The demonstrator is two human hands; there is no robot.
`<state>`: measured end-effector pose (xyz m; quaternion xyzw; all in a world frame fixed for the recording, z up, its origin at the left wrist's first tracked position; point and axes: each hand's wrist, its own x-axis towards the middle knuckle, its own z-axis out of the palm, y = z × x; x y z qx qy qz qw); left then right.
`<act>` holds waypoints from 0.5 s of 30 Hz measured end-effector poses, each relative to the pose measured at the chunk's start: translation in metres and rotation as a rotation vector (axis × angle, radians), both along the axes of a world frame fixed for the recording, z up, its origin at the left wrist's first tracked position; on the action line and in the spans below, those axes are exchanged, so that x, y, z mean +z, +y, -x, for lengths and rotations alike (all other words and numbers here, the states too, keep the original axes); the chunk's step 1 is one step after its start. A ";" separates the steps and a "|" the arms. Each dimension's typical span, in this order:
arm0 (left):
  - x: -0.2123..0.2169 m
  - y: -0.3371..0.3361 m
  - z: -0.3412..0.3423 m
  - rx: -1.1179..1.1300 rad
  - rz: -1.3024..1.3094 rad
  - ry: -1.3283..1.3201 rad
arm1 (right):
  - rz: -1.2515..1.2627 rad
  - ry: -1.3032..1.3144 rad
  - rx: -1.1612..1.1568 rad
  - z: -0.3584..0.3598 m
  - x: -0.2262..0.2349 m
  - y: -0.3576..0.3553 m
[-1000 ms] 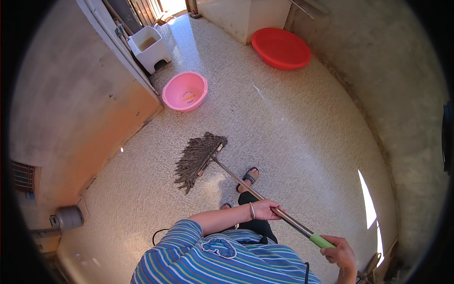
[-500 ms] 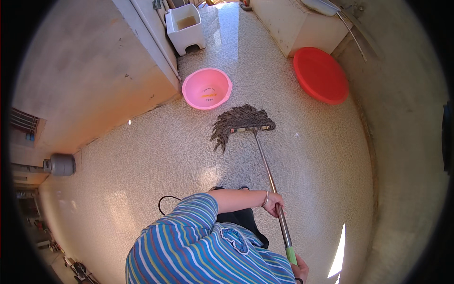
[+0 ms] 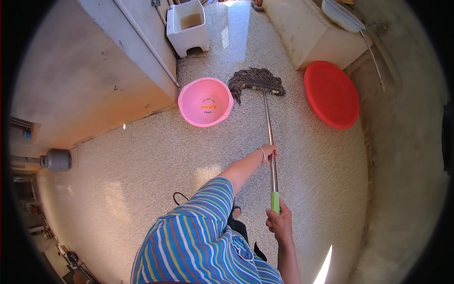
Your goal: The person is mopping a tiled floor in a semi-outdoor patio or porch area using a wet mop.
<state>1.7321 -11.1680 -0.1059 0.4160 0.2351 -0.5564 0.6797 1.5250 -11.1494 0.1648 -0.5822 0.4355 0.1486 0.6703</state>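
A mop [image 3: 268, 124] with a metal pole stretches away from me, its dark grey stringy head [image 3: 257, 79] flat on the speckled floor. My left hand [image 3: 270, 152], with a band at its wrist, is wrapped round the middle of the pole. At the near end, my right hand [image 3: 282, 221] grips the mop's green handle [image 3: 275, 202]. A pink basin [image 3: 206, 102] sits on the floor just left of the mop head; some strands lie close to its rim. Right of the mop head, a round red tub or lid [image 3: 332, 94] rests near the wall.
A white mop sink [image 3: 187, 28] holding murky water stands at the far left by a wall corner. A pale block [image 3: 314, 35] with a basin on top [image 3: 344, 16] is at the far right. A grey gas cylinder [image 3: 58, 160] lies along the left wall.
Both hands have pushed the mop forward, so its head now lies farther off, between the pink basin and the red round thing. My right hand has come fully into view.
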 end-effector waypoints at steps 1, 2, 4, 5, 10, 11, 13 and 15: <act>-0.002 0.004 -0.014 0.008 -0.029 -0.070 | 0.012 0.004 0.073 -0.017 0.000 -0.003; 0.005 0.011 -0.020 0.004 -0.032 -0.053 | 0.009 0.020 0.069 -0.025 0.001 -0.007; 0.030 0.027 -0.028 -0.021 0.073 -0.029 | -0.013 0.065 0.147 -0.031 0.008 -0.017; 0.023 0.040 -0.025 -0.030 0.150 -0.030 | -0.020 0.062 0.166 -0.035 0.017 -0.019; 0.087 0.083 0.011 0.050 0.203 0.109 | -0.179 0.298 0.218 -0.033 0.087 -0.036; 0.098 0.085 0.018 0.050 0.252 0.159 | -0.176 0.356 0.194 -0.042 0.113 -0.034; 0.115 0.092 0.028 0.046 0.252 0.246 | -0.035 0.484 0.329 -0.052 0.142 -0.043; 0.114 0.091 0.025 0.043 0.262 0.329 | 0.121 0.608 0.463 -0.059 0.145 -0.049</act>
